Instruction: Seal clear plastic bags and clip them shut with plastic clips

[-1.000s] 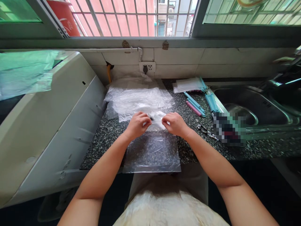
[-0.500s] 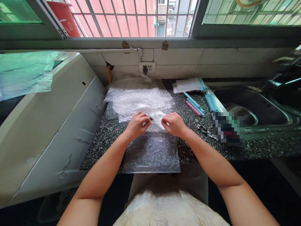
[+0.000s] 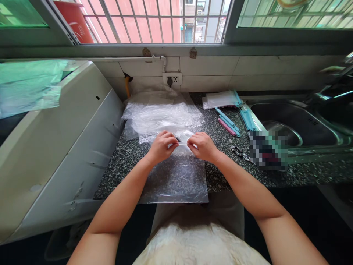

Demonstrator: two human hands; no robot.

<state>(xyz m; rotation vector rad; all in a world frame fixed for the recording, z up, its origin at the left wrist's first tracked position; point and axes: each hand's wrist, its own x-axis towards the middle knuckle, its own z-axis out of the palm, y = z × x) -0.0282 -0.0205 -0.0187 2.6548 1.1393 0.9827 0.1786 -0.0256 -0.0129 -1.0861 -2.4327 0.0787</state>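
Observation:
A clear plastic bag (image 3: 176,178) lies flat on the speckled dark countertop (image 3: 124,158), its lower edge hanging over the front. My left hand (image 3: 161,146) and my right hand (image 3: 202,146) both pinch the bag's top edge, fingers curled, a few centimetres apart. A small dark item shows between my fingertips at the bag's mouth; I cannot make out what it is. Behind my hands lies a crumpled heap of clear plastic bags (image 3: 162,116).
A large white appliance (image 3: 52,147) stands on the left. To the right lie blue and pink sealing clips (image 3: 228,123), a pack of bags (image 3: 219,99), a beaded chain (image 3: 242,154), a blurred box (image 3: 266,151) and a steel sink (image 3: 298,125). A wall socket (image 3: 172,78) sits behind.
My right hand has slid slightly left toward my left hand along the bag's top edge, and the bag's lower edge has shifted a little to the left.

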